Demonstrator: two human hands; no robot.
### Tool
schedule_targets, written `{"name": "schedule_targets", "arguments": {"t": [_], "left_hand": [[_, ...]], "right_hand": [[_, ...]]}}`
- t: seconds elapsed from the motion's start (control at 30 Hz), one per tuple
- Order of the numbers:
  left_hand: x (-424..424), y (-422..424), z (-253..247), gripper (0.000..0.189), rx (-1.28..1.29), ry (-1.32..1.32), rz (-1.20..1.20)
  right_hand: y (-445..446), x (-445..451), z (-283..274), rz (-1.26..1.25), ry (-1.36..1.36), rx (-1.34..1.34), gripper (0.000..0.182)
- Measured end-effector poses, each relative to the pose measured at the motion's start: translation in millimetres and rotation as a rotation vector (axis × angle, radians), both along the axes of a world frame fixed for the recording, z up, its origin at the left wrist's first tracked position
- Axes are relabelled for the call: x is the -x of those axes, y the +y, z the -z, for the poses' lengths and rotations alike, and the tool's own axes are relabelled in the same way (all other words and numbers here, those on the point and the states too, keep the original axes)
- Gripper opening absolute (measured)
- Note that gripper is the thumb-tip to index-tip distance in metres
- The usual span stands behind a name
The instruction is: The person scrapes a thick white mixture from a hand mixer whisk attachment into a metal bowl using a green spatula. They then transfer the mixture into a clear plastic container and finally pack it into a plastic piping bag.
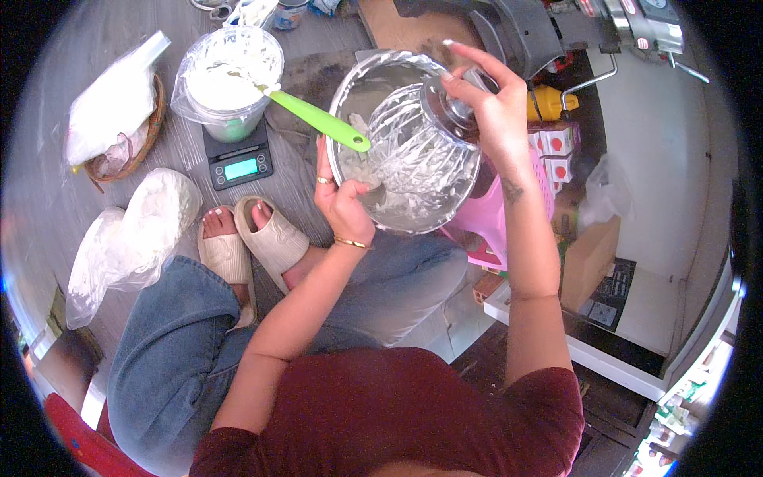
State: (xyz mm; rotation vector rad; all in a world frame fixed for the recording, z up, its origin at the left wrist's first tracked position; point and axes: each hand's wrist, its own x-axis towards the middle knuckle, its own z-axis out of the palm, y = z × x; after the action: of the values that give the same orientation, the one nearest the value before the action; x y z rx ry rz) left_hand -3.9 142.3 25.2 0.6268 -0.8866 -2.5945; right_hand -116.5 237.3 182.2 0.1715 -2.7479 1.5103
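My left hand grips the near left side of a tilted metal mixing bowl, whose rim and inner wall are smeared with white cream. In my right hand is the metal hub of a large wire whisk, its cream-coated wires inside the bowl. A plastic tub of white cream, lined with a clear bag, stands on a digital kitchen scale with a lit display. From the tub, a green spatula reaches across the bowl's left rim; its blade end is in the cream.
A stand mixer is at the upper right. A filled plastic bag lies in a woven basket on the floor. Nearer are more white-filled plastic bags, beside my sandalled feet. Right are a pink plastic stool and small boxes.
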Motion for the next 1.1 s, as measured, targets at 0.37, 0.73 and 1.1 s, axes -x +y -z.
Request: {"name": "schedule_targets", "arguments": {"t": [0.37, 0.73, 1.1], "left_hand": [[4.2, -2.6, 0.6, 0.079, -0.011, -0.030, -0.014], [6.8, -5.1, -12.0, 0.071, -0.016, -0.138, 0.002], [-1.4, -6.1, -3.2, 0.070, 0.223, -0.147, 0.098]], "right_hand": [[6.6, 23.9, -11.6, -0.124, -0.374, 0.091, 0.050], [60.4, 58.1, -56.6, -0.269, -0.489, 0.419, 0.062], [-70.0, 223.5, -16.7, 0.017, 0.133, 0.947, 0.016]]}}
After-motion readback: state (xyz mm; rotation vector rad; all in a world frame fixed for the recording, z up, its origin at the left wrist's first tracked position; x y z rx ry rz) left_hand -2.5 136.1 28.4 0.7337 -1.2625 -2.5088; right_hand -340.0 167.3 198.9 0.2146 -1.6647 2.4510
